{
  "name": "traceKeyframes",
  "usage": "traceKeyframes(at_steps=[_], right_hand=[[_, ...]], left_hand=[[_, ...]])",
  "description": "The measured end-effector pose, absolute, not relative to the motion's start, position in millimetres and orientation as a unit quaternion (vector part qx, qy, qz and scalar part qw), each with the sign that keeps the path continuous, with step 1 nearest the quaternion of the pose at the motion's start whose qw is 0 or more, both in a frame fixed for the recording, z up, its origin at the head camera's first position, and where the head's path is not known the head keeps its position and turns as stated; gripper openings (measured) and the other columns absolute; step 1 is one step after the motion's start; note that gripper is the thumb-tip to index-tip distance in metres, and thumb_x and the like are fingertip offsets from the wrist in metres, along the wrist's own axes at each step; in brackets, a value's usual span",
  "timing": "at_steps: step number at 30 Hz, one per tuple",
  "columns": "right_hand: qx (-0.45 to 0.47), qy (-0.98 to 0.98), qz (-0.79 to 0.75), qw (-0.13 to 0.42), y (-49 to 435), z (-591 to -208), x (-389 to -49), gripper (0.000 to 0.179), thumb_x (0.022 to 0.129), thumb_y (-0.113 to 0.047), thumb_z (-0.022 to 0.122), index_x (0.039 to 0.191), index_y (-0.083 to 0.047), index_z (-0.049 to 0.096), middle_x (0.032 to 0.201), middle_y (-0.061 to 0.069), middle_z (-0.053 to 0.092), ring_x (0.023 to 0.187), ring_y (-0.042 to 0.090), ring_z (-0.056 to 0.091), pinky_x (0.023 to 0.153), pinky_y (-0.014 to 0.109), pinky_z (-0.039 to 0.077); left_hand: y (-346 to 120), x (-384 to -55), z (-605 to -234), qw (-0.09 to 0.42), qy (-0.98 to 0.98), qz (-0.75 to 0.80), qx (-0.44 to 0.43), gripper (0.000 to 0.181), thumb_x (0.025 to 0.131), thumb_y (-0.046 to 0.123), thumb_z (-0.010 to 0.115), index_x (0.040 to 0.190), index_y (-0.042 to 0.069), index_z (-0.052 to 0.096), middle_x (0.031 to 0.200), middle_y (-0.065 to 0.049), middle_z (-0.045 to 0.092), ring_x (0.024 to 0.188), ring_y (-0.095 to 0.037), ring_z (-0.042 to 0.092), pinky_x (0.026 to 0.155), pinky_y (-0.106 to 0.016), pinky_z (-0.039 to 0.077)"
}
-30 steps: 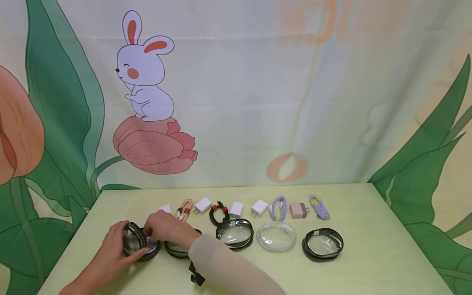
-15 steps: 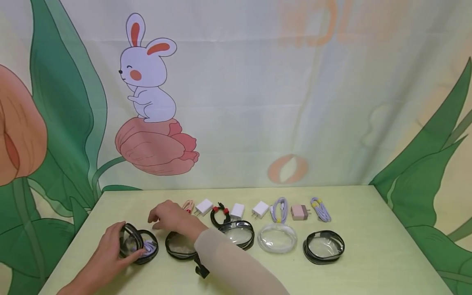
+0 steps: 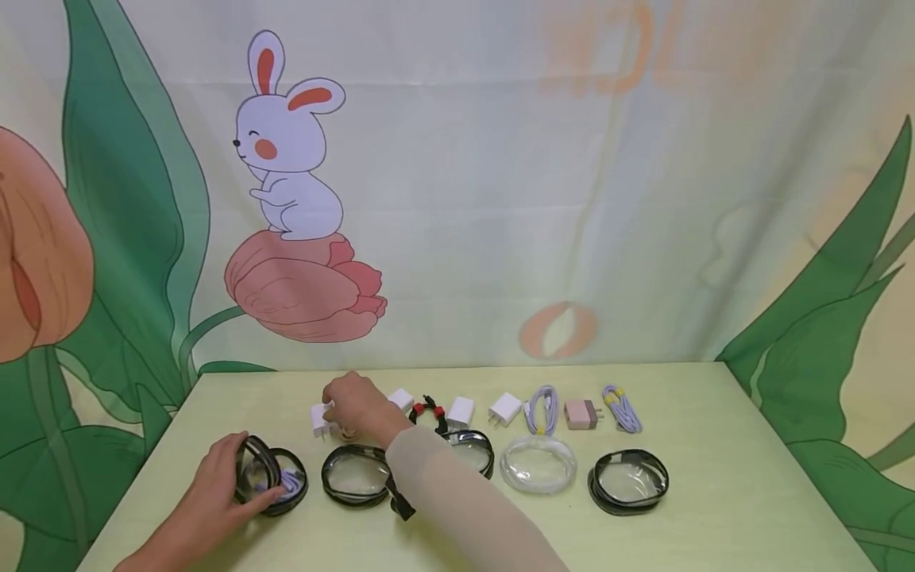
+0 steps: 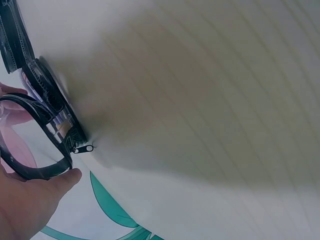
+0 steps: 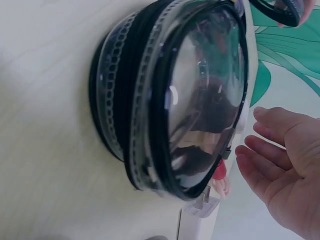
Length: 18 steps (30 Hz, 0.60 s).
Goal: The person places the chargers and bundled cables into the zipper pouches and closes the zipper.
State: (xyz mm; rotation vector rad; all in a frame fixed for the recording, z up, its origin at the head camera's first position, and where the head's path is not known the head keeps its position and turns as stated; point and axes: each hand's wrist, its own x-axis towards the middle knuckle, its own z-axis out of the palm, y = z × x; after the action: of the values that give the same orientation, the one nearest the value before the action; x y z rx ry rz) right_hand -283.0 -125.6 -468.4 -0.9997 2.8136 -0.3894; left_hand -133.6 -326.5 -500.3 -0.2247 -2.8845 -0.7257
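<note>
A clear zip case [image 3: 305, 477] with black trim lies open at the table's [image 3: 750, 477] left, a lavender cable [image 3: 291, 481] inside, its raised oval lid's long axis sloping down rightward. The left hand [image 3: 210, 494] pinches the lid between thumb and fingers; the right hand [image 3: 360, 407], fingers loosely bent, holds nothing near a white charger [image 3: 319, 421].

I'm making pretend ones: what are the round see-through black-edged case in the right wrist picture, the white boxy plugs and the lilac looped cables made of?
Round, clear, black-rimmed case: probably shiny plastic, since it's see-through with glare.
White, boxy plugs: likely hard, smooth plastic, judging by crisp edges.
Lilac, looped cables: maybe rubbery or fabric-covered, fairly matte; too small to tell.
</note>
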Motion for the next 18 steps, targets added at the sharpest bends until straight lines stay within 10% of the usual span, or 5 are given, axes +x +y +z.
traceKeyframes(at_steps=[18], right_hand=[[-0.358,0.915,-0.165,0.087,-143.6,-490.6,-288.2,0.075,0.082,-0.037,0.086,0.149,-0.028,0.053,0.143,-0.012,0.058,0.123,0.004,0.055,0.100,0.018,0.043]], left_hand=[[-324.7,-131.3,-503.7,0.093,-0.963,-0.240,-0.080,0.100,0.082,0.044,0.084,0.144,-0.013,0.028,0.140,-0.036,0.035,0.127,-0.053,0.037,0.100,-0.071,0.037]])
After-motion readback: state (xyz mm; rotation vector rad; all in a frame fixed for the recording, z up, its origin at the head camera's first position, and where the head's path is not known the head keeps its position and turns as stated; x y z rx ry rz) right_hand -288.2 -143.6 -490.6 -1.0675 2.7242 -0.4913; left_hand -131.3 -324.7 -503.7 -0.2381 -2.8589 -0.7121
